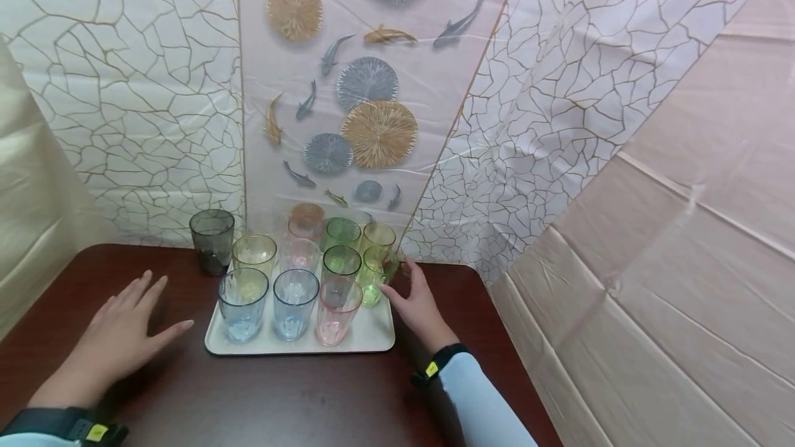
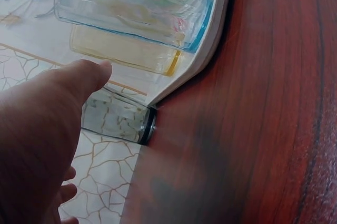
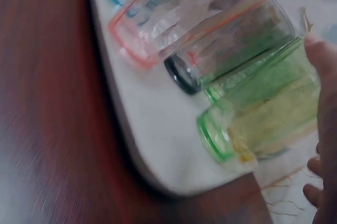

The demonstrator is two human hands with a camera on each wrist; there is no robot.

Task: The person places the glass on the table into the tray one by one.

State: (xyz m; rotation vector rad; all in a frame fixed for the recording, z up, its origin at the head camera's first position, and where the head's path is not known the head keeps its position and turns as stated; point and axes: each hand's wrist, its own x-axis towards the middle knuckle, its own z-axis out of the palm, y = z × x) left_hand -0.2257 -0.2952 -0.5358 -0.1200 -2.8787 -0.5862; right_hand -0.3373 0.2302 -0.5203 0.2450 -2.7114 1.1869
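A white tray (image 1: pixel 273 348) carries several tinted drinking glasses in rows. Along its front stand a blue glass (image 1: pixel 242 319), another blue glass (image 1: pixel 296 312) and a pink glass (image 1: pixel 335 319). My right hand (image 1: pixel 424 305) is at the tray's right side, thumb and fingers spread about a light green glass (image 3: pixel 216 134) that stands on the tray. Whether the thumb touches that glass cannot be made out. Left of the tray, my left hand (image 1: pixel 121 333) hovers over the table with fingers stretched, holding nothing. A dark grey glass (image 1: pixel 212 243) stands off the tray, beyond that hand.
Behind the front row are a yellow glass (image 1: pixel 253 248), pink ones and green ones, partly overlapping. The brown wooden table (image 1: pixel 279 399) ends at a patterned cloth (image 1: pixel 155 123) hanging close behind. A beige cloth (image 1: pixel 652 281) hangs on the right.
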